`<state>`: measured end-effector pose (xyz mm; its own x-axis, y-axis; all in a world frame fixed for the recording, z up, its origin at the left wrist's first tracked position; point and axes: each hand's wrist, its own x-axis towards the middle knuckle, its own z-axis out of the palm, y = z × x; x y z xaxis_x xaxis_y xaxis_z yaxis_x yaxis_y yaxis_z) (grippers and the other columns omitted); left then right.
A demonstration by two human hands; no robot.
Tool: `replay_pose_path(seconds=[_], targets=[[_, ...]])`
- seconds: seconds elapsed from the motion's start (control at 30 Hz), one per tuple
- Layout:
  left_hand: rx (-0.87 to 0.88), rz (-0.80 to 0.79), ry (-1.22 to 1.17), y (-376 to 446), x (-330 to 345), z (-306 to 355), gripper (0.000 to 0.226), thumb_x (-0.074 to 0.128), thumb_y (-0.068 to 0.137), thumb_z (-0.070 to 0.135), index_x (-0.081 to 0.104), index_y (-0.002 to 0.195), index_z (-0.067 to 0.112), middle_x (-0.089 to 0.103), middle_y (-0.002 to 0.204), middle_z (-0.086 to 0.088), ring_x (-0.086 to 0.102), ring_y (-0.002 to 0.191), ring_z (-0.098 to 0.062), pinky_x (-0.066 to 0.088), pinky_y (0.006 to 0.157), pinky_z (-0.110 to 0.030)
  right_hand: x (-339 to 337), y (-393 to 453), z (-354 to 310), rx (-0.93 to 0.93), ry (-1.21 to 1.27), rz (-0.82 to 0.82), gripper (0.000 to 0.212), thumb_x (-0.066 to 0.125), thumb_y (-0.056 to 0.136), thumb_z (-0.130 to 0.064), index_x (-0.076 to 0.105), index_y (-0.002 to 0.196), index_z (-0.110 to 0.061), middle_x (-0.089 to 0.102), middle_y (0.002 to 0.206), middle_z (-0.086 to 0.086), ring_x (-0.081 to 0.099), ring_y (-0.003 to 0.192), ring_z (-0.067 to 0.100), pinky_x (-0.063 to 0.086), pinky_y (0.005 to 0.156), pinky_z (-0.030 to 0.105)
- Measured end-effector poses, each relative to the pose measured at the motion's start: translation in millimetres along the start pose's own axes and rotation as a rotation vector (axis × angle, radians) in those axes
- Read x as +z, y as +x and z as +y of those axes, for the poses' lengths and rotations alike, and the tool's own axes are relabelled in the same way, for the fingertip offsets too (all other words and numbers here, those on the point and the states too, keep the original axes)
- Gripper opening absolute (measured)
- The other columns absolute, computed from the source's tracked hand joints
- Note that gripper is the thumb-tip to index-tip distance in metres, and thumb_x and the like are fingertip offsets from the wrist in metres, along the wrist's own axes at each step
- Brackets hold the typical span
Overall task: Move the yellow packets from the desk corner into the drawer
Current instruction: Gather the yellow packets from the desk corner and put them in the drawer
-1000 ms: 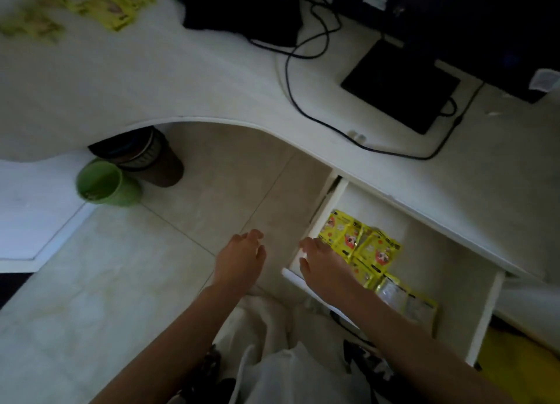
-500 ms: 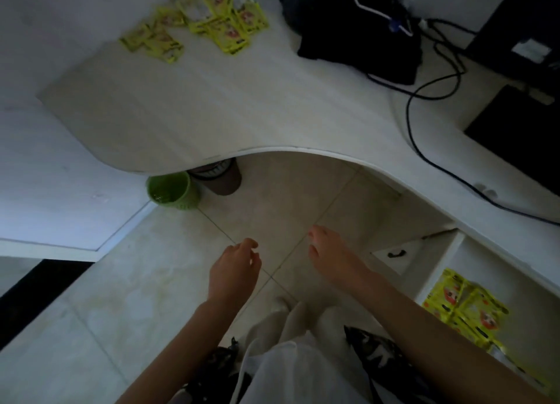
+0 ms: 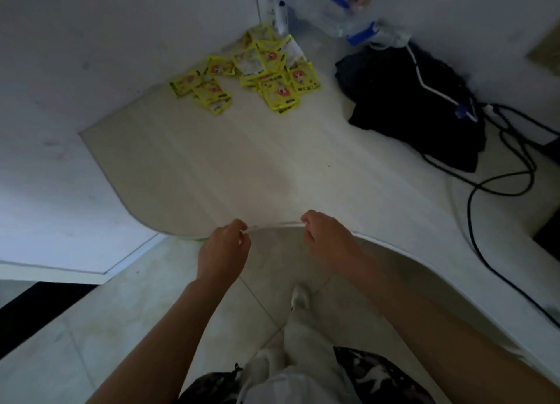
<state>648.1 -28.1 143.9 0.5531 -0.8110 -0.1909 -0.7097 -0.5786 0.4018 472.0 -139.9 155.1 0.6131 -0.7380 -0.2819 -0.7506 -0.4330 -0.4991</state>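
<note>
Several yellow packets [image 3: 260, 73] lie scattered in the far corner of the white desk [image 3: 242, 167], against the two walls. My left hand [image 3: 224, 249] and my right hand [image 3: 325, 236] hover at the desk's curved front edge, well short of the packets. Both hands hold nothing, with the fingers loosely curled. The drawer is out of view.
A black bag [image 3: 415, 103] sits on the desk to the right of the packets, with black cables [image 3: 500, 185] trailing off it to the right. A clear plastic bag [image 3: 330, 9] leans in the corner behind. Tiled floor [image 3: 91, 328] lies below.
My view has swung left and up from the open drawer to the desk corner. Both hands have left the drawer side and risen to the desk's front edge, empty.
</note>
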Motion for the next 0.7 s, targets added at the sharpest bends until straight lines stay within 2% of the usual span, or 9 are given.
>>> replay_pose_path(seconds=[0.07,0.23,0.7], targets=[[-0.007,0.005,-0.007,27,-6,4,0.021,0.050,0.094,0.026,0.061,0.111,0.021,0.069,0.096,0.000,0.063,0.093,-0.022,0.053,0.079,-0.036,-17,28,-3,-0.012,-0.015,-0.009,0.030,0.044,0.096,-0.022,0.050,0.124,-0.012,0.060,0.122,0.008,0.058,0.111,0.027,0.048,0.090,0.038],[-0.093,0.003,-0.020,88,-17,9,0.022,0.051,0.093,0.028,0.061,0.112,0.023,0.069,0.100,0.002,0.063,0.096,-0.021,0.051,0.081,-0.034,-47,96,-10,-0.064,-0.036,-0.048,0.032,0.041,0.098,-0.023,0.048,0.127,-0.012,0.058,0.126,0.008,0.057,0.111,0.025,0.047,0.089,0.036],[-0.235,-0.024,-0.058,260,-63,-19,0.024,0.051,0.088,0.028,0.063,0.109,0.023,0.068,0.109,-0.005,0.062,0.100,-0.028,0.052,0.084,-0.038,-84,245,-33,-0.028,-0.003,-0.054,0.031,0.042,0.097,-0.022,0.051,0.124,-0.011,0.061,0.121,0.011,0.058,0.109,0.028,0.049,0.091,0.042]])
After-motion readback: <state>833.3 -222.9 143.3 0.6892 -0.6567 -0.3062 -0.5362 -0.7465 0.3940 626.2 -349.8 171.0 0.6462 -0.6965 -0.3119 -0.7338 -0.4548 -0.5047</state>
